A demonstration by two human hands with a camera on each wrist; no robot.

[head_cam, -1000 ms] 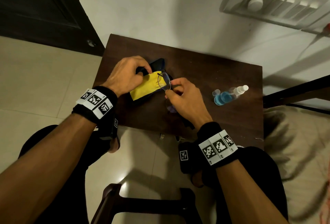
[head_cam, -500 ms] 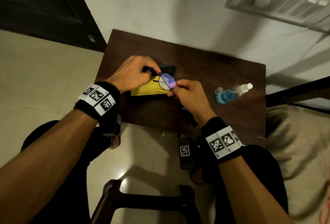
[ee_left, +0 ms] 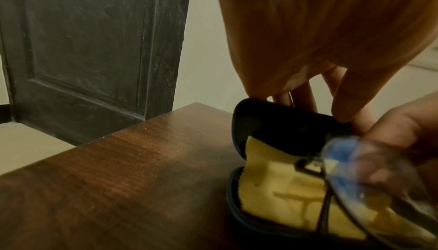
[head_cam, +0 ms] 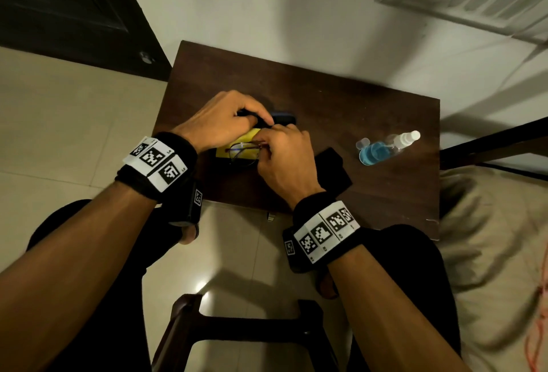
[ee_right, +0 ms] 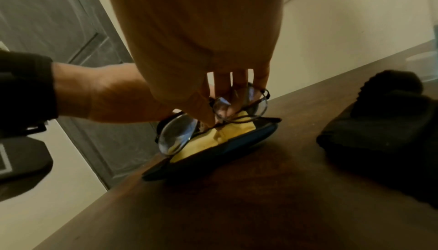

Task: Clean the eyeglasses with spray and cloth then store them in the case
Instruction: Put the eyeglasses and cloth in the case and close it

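A dark blue glasses case (head_cam: 284, 119) lies open on the small brown table (head_cam: 341, 99), lined with a yellow cloth (head_cam: 221, 152). My left hand (head_cam: 261, 119) grips the raised lid's rim, thumb in front and fingers behind (ee_left: 331, 111). My right hand (head_cam: 267, 146) pinches the thin-framed eyeglasses (head_cam: 243, 156) at the bridge, folded, just above the yellow cloth (ee_right: 227, 136) in the case's lower half (ee_right: 237, 149). In the right wrist view the eyeglasses (ee_right: 180, 134) tilt, one lens low over the cloth. The spray bottle (head_cam: 385, 148) with blue liquid lies to the right.
A black cloth or pouch (head_cam: 332, 170) lies on the table right of my right hand, also seen as a dark lump (ee_right: 379, 126). A clear cap (head_cam: 363, 144) sits by the bottle. A dark door (ee_left: 90, 48) stands left; a white wall is behind the table.
My right hand has brought the eyeglasses from the case's right end, held upright, down and left over the yellow cloth. My left hand stays on the lid.
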